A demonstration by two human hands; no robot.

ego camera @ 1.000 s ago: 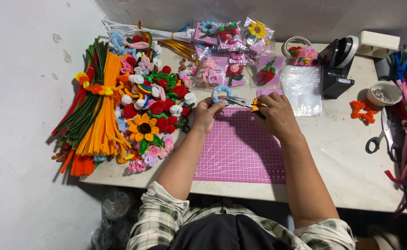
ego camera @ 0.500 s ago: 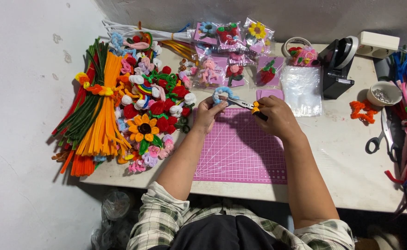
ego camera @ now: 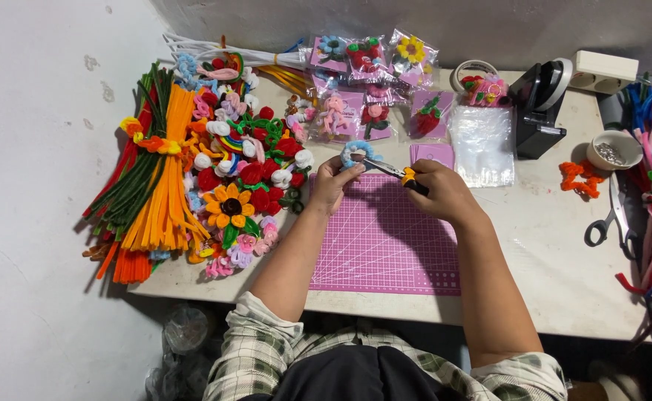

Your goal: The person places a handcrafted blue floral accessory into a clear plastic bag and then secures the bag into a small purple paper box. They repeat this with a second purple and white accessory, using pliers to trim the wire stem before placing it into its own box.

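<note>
A small blue fuzzy ring (ego camera: 358, 151) made of bent pipe cleaner is held up just above the far edge of the pink cutting mat (ego camera: 385, 238). The left hand (ego camera: 333, 182) pinches the ring at its lower side, with the fingers closed tight on it. The right hand (ego camera: 441, 191) is wrapped around a little pair of pliers (ego camera: 394, 171) with orange and black handles. The thin metal tip of the pliers reaches over to the ring and meets it beside the left fingertips.

The mat lies flat on a pale table (ego camera: 533, 245), right in front of the person. On the left side of the table is a big pile of fuzzy flowers (ego camera: 248, 186) in red, white and pink, and one orange sunflower (ego camera: 231, 206) sits near its front. Next to the pile lies a thick bunch of long orange and green pipe cleaners (ego camera: 155, 178).

At the back of the table are small clear bags with finished flowers (ego camera: 374, 82) inside. A stack of empty clear bags (ego camera: 482, 145) lies near the right hand. Beyond it stands a black tape holder (ego camera: 539, 108). Farther right are a small bowl (ego camera: 614, 150), an orange fuzzy shape (ego camera: 577, 178) and a pair of scissors (ego camera: 611, 215)
</note>
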